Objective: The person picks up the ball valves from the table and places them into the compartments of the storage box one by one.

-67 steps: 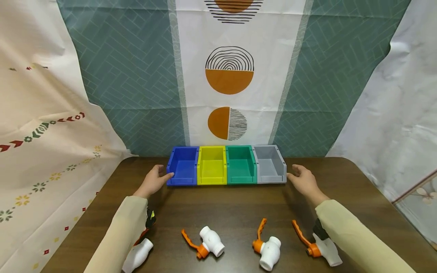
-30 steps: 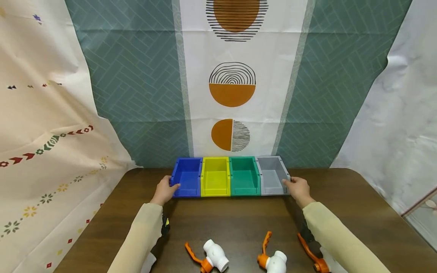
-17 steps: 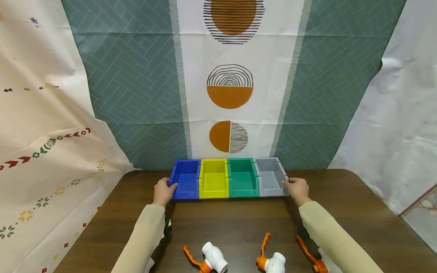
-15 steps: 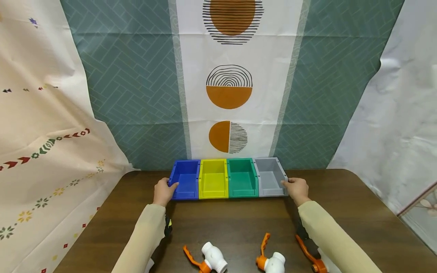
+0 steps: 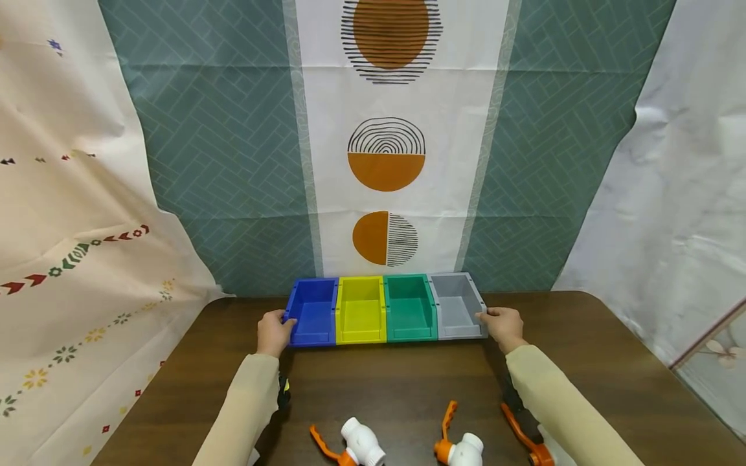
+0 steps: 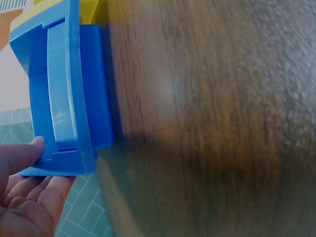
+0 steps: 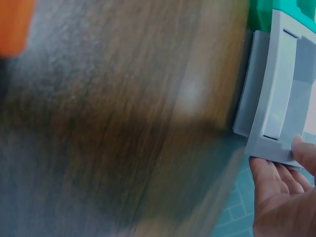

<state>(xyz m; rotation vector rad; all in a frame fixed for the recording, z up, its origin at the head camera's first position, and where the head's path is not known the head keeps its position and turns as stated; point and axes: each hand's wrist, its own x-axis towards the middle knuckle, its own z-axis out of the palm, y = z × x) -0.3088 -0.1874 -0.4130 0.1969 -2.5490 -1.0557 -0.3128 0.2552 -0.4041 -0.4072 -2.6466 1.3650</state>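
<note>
A row of four-sided plastic bins stands at the table's back edge: blue point(image 5: 313, 314), yellow point(image 5: 361, 314), green point(image 5: 410, 310) and grey point(image 5: 457, 307). My left hand point(image 5: 272, 333) grips the blue bin's outer side wall. In the left wrist view, the thumb of the left hand point(image 6: 29, 197) lies over the inside of that wall and the fingers are outside, partly hidden. My right hand point(image 5: 503, 327) pinches the grey bin's right wall likewise; the right wrist view shows the right hand point(image 7: 281, 197) with its thumb inside and fingers against the outer face.
White ball valves with orange handles lie near the front: one left of centre point(image 5: 362, 443), another right of centre point(image 5: 466, 450). An orange handle point(image 5: 524, 437) shows beside the right sleeve, which covers part of its valve. Patterned cloth point(image 5: 384, 129) hangs behind the brown table point(image 5: 384, 378).
Earlier my right hand was beside the grey bin with fingers spread; now both hands grip the row's ends. The head view has tilted up, so the valves sit lower in the frame.
</note>
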